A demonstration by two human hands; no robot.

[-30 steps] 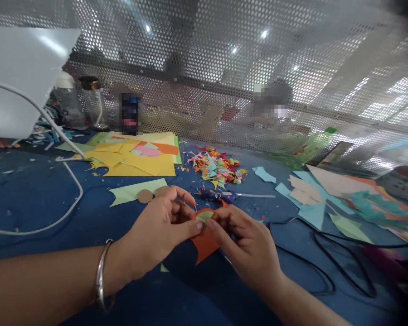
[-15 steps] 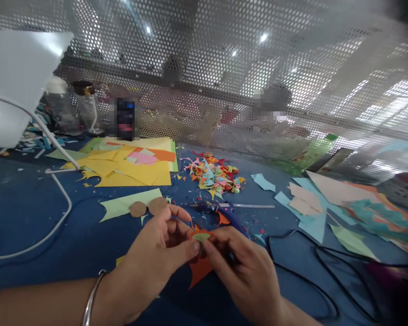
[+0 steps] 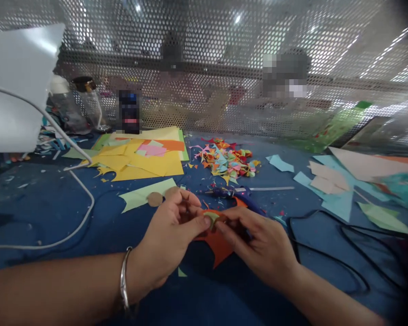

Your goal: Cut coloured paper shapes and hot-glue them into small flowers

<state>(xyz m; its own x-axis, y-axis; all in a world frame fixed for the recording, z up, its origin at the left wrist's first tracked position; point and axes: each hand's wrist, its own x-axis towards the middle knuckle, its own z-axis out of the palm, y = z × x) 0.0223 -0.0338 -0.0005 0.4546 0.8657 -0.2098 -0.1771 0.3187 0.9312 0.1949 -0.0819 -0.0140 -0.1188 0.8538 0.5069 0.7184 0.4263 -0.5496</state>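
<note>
My left hand [image 3: 172, 233], with a silver bangle at its wrist, and my right hand [image 3: 258, 237] meet over the middle of the table. Between their fingertips they pinch a small paper piece [image 3: 211, 218], light green with orange around it; its lower part is hidden by the thumbs. An orange paper scrap [image 3: 218, 248] with curved cut-outs shows just below the fingers. Behind my left hand, a round brown disc [image 3: 155, 199] rests on a light green paper strip [image 3: 136, 198]. Beyond my right hand lies a blue glue gun [image 3: 250, 199] with a clear glue stick [image 3: 274, 188].
Yellow paper sheets [image 3: 146, 167] and a heap of small colourful paper scraps [image 3: 227, 158] lie further back. Light blue paper [image 3: 338, 201] and a black cable [image 3: 333, 253] are at the right. A white cable [image 3: 85, 222] loops at the left. A perforated metal screen [image 3: 211, 72] stands behind.
The whole view has shifted, so the table things sit further right and higher. Both hands keep their pinch on the small paper piece, which is tilted differently. One brown disc is hidden behind my left hand.
</note>
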